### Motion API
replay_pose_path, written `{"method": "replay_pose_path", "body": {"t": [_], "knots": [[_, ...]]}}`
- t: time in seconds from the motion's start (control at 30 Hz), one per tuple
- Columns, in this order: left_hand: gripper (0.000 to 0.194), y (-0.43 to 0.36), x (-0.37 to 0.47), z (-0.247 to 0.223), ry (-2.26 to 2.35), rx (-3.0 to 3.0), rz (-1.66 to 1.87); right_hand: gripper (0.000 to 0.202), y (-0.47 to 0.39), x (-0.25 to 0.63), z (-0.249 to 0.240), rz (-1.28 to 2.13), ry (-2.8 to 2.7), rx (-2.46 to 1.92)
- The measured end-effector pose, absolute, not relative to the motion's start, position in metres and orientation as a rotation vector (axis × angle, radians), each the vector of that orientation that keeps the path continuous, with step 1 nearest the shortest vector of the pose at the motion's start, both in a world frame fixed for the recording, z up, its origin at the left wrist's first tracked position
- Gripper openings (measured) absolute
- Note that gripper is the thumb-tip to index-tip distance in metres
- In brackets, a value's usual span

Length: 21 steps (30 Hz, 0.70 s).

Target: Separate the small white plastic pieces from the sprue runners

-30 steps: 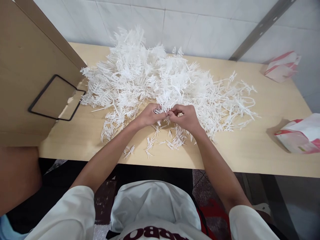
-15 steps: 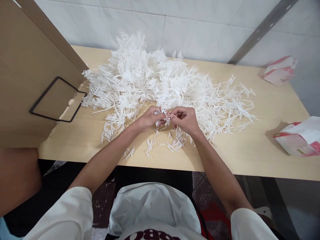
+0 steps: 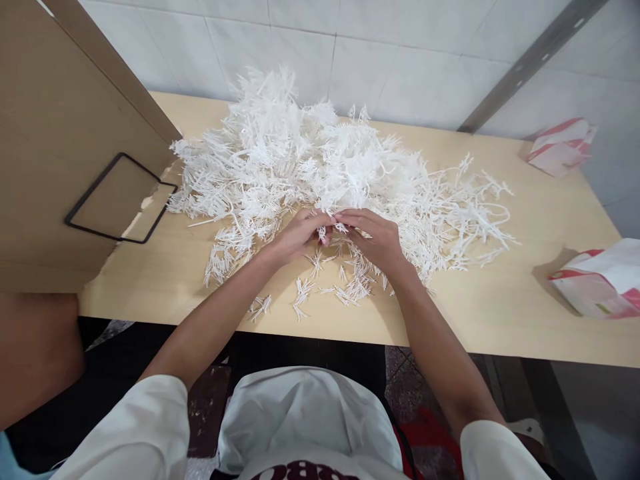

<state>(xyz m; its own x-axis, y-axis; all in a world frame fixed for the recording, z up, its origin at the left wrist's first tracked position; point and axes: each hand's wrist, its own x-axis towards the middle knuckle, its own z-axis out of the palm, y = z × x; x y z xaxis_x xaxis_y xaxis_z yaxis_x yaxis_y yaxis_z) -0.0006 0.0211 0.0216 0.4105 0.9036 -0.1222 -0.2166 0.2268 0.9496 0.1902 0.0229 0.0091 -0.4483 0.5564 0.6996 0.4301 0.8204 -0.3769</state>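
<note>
My left hand [image 3: 301, 235] is closed around a small white branched sprig [image 3: 323, 233], its thin tips poking out between thumb and fingers. Against those fingertips, my right hand [image 3: 371, 237] reaches in, its fingers long and pressed together on the sprig's other end. The exact grip there is partly hidden. Just beyond both hands lies a big heap of white branched sprigs [image 3: 300, 153], thin and plastic-looking. Several loose sprigs [image 3: 303, 293] are scattered on the table under and in front of my hands.
The pale wooden table [image 3: 475, 313] runs along a tiled wall [image 3: 300, 47]. A brown board [image 3: 60, 147] with a black wire frame [image 3: 120, 200] stands at left. Two red-and-white paper packets [image 3: 600, 280] sit at right. Another person's arm [image 3: 40, 357] shows at lower left.
My right hand's fingers have gone from a curled pinch to a straighter reach over the left fingertips. Fewer sprig tips show between the hands. The view has shifted slightly.
</note>
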Motion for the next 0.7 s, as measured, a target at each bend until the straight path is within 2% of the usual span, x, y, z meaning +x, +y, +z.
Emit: {"method": "replay_pose_path", "body": {"t": [0.17,0.33,0.47,0.57,0.7], "knots": [[0.018,0.022,0.001,0.012,1.136,1.429,1.109,0.003,0.019,0.187,0.014,0.182,-1.942,-0.809],[0.023,0.019,-0.004,0.009,1.156,1.999,1.748,0.009,0.013,0.178,0.016,0.470,-1.758,-0.929],[0.029,0.018,-0.005,0.014,0.934,2.343,1.526,0.015,0.011,0.172,0.015,0.699,-1.695,-0.943],[0.037,0.019,-0.002,0.012,0.974,2.228,1.408,0.016,0.011,0.172,0.014,0.694,-1.661,-0.956],[0.038,0.020,-0.002,0.015,1.085,1.975,1.232,0.019,0.010,0.172,0.011,0.668,-1.637,-1.017]]}}
